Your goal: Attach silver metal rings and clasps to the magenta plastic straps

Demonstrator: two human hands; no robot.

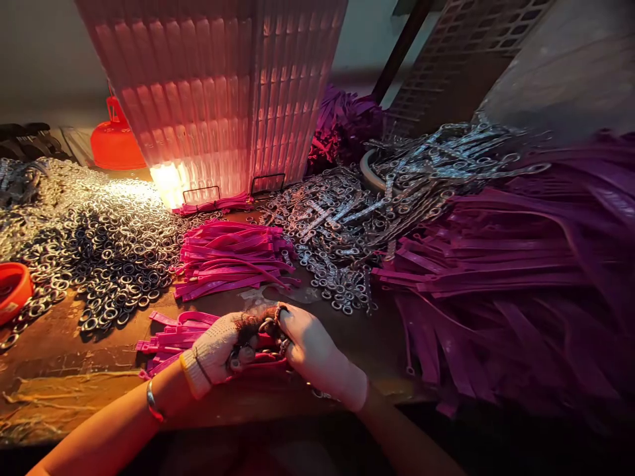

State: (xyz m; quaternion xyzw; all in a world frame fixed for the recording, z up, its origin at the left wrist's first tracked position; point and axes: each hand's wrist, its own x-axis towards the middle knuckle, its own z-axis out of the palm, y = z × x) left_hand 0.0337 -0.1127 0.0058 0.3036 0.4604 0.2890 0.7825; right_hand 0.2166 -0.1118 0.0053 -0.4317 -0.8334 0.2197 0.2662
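My left hand (223, 347), in a knitted glove with darkened fingertips, is closed around metal rings near the table's front edge. Touching it, my right hand (312, 350), in a pale glove, pinches dark metal rings between thumb and fingers. A bit of chain hangs below my right palm. Pink straps (171, 337) lie beside and under my left hand, and some pass beneath both hands. Beyond them a bundle of pink straps (233, 258) rests on the table (64, 354). The fingertips partly hide the rings.
A heap of metal rings (124, 264) spreads on the left, near an orange container (14, 291) and a red lamp (116, 142). Chain pieces (337, 218) are piled back right. Purple straps (496, 264) cover the right side. A ribbed translucent panel (213, 99) stands behind.
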